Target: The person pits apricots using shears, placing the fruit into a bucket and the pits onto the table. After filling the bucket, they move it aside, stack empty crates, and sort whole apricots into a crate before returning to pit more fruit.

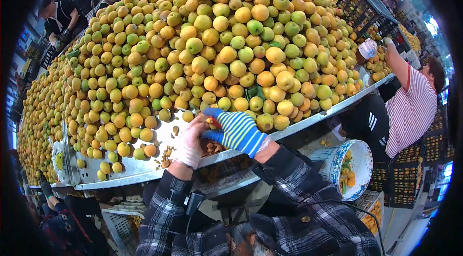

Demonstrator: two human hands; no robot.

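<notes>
My left hand (189,144), in a thin whitish glove, is closed at the near edge of the metal table (164,130). Up against it is my right hand (237,130), in a blue glove with yellow-green and white stripes, its thumb and fingers pinched together. A small red thing (212,122) shows between the right thumb and forefinger; I cannot tell what it is. The left fingertips meet it, and whatever they hold is hidden. Just beyond both hands rises a large heap of yellow-green and orange apricot-like fruit (236,68). Brown pits or scraps (166,156) lie beside the left hand.
A white bucket (333,162) with fruit pieces stands low at right, beside a person in a striped shirt (410,106). Black crates (364,7) stand beyond. Other people (60,20) are across the heap. At left hangs a white plastic bag (59,159).
</notes>
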